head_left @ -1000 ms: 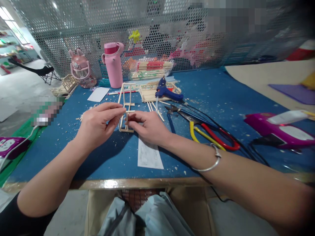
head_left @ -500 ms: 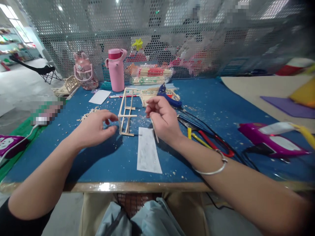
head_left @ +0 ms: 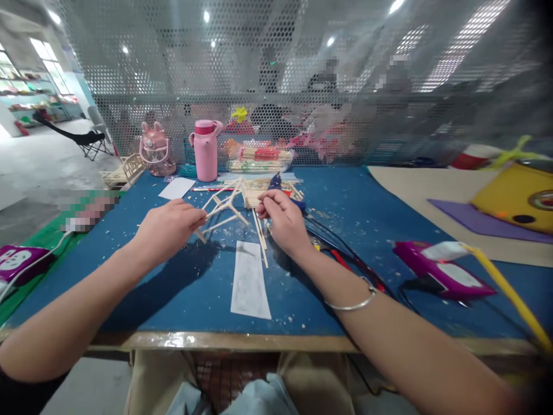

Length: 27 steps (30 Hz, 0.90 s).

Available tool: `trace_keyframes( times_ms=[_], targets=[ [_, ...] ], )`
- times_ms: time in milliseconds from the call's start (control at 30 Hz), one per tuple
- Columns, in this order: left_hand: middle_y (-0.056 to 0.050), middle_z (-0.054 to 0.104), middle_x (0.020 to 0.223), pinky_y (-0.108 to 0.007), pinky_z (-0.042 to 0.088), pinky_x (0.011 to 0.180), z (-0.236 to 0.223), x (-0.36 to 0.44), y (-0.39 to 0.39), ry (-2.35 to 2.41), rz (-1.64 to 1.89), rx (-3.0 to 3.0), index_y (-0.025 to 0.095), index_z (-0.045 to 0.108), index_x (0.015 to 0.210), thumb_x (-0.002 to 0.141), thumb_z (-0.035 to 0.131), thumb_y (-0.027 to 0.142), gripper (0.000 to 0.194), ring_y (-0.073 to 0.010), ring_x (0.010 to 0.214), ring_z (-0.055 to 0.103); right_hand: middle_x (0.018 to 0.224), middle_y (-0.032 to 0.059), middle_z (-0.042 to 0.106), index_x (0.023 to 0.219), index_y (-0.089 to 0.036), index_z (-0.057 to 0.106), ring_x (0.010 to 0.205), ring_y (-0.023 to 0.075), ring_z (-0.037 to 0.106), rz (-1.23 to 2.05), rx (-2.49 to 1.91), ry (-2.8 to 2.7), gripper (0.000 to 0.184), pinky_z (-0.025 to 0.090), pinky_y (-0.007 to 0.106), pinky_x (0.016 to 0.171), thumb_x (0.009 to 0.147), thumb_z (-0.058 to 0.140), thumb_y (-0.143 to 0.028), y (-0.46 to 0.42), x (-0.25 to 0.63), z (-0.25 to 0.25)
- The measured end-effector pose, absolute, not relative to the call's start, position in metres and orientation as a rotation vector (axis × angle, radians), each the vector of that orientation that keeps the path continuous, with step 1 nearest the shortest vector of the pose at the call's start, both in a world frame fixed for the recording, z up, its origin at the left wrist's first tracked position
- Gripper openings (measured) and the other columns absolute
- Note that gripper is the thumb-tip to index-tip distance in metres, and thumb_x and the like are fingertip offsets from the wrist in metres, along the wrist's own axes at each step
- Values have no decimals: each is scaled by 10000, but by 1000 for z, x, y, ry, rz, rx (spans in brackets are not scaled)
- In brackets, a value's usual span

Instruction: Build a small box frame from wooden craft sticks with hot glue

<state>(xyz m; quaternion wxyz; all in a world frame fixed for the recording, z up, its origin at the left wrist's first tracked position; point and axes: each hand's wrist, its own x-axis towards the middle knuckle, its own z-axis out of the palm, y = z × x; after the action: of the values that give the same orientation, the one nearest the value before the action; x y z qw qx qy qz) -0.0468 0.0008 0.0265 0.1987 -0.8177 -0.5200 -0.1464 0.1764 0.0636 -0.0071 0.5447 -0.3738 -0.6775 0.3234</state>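
My left hand (head_left: 170, 227) is pinched shut on a small frame of thin wooden sticks (head_left: 225, 208), lifted and tilted above the blue table mat (head_left: 173, 288). My right hand (head_left: 281, 222) is closed on a few loose wooden sticks (head_left: 260, 235) that hang down from its fingers, just right of the frame. A white paper strip (head_left: 248, 279) lies on the mat below both hands. A silver bangle (head_left: 352, 300) circles my right wrist.
At the back stand a pink bottle (head_left: 205, 150), a pink bunny-shaped cup (head_left: 156, 153), a stick pack (head_left: 259, 158) and a blue glue gun (head_left: 276, 184). Pliers with red handles (head_left: 345, 262) and cables lie right of my hand. A purple power strip (head_left: 440, 271) is further right. A perforated metal screen (head_left: 302, 86) closes the far side.
My left hand has taken hold of the stick frame, lifted it off the mat and tilted it. My right hand still holds loose sticks. The camera has tipped upward.
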Motion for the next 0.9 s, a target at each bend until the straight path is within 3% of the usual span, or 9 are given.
trace_keyframes(
  times_ms=[167,333,433,533,600,733,900],
  targets=[
    [-50,654,705,-249,321,439,40,-36,-1,-1246,14,-2317,180,643,758,789,534,69,159,-228,778,587,656,-8,531,777,-180,522,604,128,492,702,-971,-1787,200,388,262,600,830,404,-333,69,179,-12],
    [-69,650,712,-263,354,445,35,-29,-2,-1240,158,-2342,161,646,744,786,527,52,167,-242,781,593,665,-16,534,822,-174,532,629,131,490,592,-1067,-1969,127,366,260,627,781,423,-225,70,178,-15],
    [-60,679,875,-259,386,464,31,-37,-1,-1324,-42,-2338,207,655,948,845,520,189,170,-238,829,613,694,-7,538,840,-168,539,648,131,494,538,-1079,-1987,134,374,256,637,749,446,-196,69,179,-14],
    [-63,673,1032,-269,454,583,28,-55,3,-1537,-479,-2229,231,601,1127,893,448,290,286,-216,872,631,652,-13,523,792,-161,554,609,119,472,483,-1032,-2051,127,367,241,605,710,457,-156,67,182,-9],
    [-74,693,972,-289,472,662,21,-68,5,-1677,-735,-2149,198,629,1091,895,421,327,313,-202,810,642,616,-19,516,729,-159,559,578,110,458,468,-986,-2146,112,358,231,579,678,463,-129,65,184,-4],
    [-57,709,804,-286,486,630,-2,-81,6,-1852,-907,-2377,156,623,1101,856,464,410,387,-171,647,619,583,-11,545,658,-164,592,538,107,461,435,-1099,-2402,125,333,229,535,619,493,-99,61,189,3],
    [-56,696,848,-291,500,646,-19,-76,5,-1713,-976,-2545,195,610,1143,837,500,420,395,-167,684,613,648,26,628,851,-211,683,580,156,523,333,-1329,-2643,232,310,257,518,648,574,-189,54,189,7]
  ],
)
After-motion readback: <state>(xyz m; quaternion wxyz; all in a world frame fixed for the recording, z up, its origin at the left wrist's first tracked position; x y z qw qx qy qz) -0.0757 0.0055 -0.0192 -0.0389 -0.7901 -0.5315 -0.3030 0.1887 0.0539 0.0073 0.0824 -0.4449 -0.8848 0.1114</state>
